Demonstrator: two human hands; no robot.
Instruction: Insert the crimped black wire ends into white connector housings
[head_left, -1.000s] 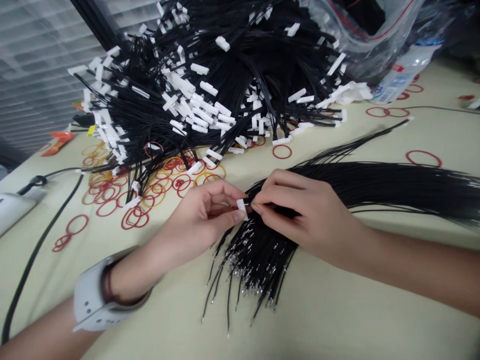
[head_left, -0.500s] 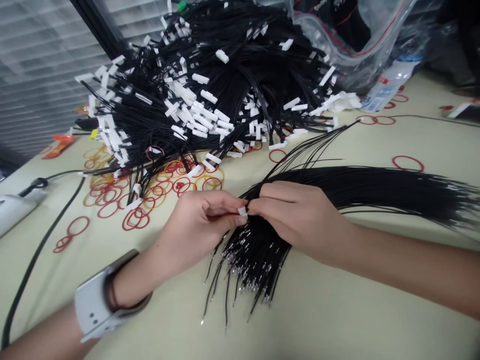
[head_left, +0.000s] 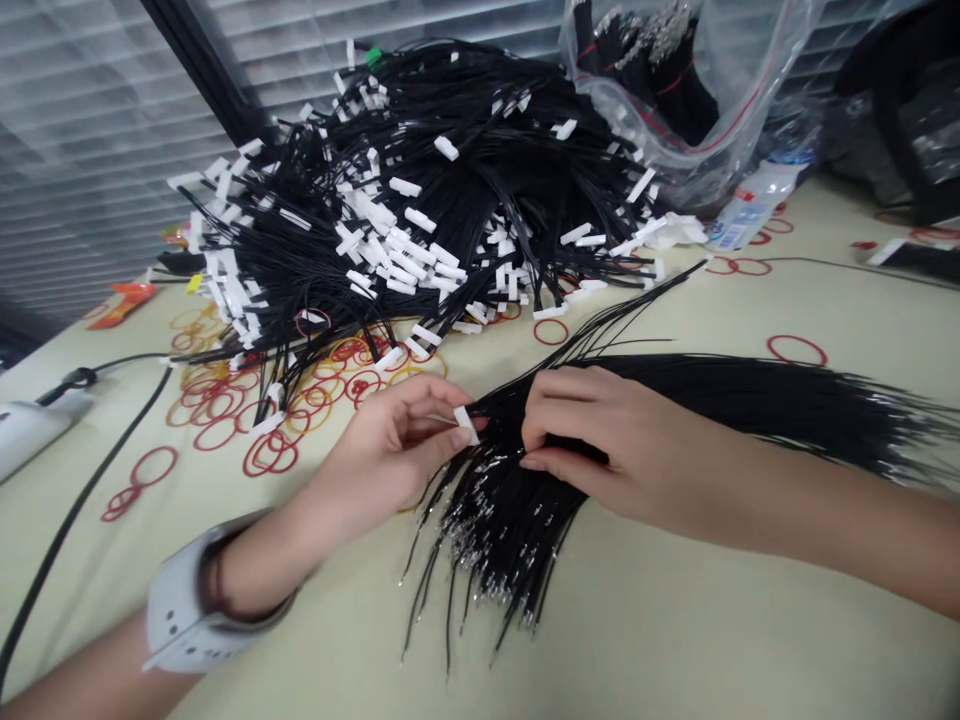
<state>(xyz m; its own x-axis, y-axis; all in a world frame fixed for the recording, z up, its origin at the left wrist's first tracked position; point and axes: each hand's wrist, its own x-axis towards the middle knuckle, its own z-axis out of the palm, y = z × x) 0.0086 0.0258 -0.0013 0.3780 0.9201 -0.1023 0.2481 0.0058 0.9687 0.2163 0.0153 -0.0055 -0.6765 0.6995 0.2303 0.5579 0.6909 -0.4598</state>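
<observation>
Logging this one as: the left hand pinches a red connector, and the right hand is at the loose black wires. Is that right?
Not quite: the connector is white, as the head view shows. The left hand pinches it, and the right hand is at the loose black wires.

Two hands, one bottle, dozens of white connectors.
</observation>
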